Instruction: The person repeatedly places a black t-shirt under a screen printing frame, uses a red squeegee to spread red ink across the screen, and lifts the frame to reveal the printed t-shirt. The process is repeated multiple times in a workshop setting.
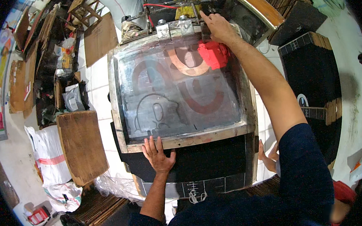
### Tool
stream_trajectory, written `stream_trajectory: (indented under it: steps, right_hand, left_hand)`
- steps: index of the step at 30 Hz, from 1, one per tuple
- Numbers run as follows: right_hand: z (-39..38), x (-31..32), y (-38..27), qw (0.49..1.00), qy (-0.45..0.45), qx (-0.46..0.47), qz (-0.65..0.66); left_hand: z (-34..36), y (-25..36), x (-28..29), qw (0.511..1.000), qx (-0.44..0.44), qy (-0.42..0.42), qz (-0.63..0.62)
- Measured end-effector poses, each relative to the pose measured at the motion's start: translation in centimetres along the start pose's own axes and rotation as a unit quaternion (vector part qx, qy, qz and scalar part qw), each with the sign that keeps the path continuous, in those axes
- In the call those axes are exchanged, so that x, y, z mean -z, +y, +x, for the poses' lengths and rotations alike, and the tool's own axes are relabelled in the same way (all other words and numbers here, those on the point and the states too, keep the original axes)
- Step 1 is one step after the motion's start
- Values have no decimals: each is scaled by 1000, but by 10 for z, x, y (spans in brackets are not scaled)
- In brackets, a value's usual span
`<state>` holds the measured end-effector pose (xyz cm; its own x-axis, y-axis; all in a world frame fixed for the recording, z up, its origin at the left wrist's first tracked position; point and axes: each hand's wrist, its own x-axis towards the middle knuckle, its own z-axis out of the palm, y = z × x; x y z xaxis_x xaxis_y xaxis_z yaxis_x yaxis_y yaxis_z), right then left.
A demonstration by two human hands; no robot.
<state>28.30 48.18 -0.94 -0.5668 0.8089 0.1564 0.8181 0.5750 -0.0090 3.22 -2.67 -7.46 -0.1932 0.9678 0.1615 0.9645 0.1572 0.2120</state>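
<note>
A screen-printing frame (118, 96) with a translucent mesh showing rounded designs lies over a black board (192, 158). A bright red patch (212, 53), perhaps ink, sits at its upper right. My left hand (159, 156) rests with spread fingers on the frame's near bar. My right hand (219, 26) reaches to the metal hinge assembly (185, 28) at the far right corner, index finger stretched onto it. A yellow bag (186, 1) and a red hose (161, 6) are behind the hinge.
A wooden board (83, 149) and white sacks (47, 151) are left. Another frame (257, 4) stands at upper right; black-topped boards (312, 70) lean at right. Another person's bare hand or foot (268, 161), I cannot tell which, shows beside the frame's lower right. Cardboard (100, 39) lies at upper left.
</note>
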Motion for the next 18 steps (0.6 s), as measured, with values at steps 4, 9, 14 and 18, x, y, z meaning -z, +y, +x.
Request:
stream_trajectory:
  steps: [4,9,14,18]
  right_hand:
    - [-4,14,11,985,-134,19,104]
    - [-12,5,12,994,15,-1,105]
    - [-46,7,-10,996,40,2,76]
    - [-94,22,-21,992,21,29,117]
  left_hand:
    - [-8,-6,-6,1000,6,-3,7]
    - [-4,-5,-4,1000,-1,-3,9]
    - [-4,-5,-3,1000,-17,14,12]
    - [-6,-8,-7,1000,-18,15,9]
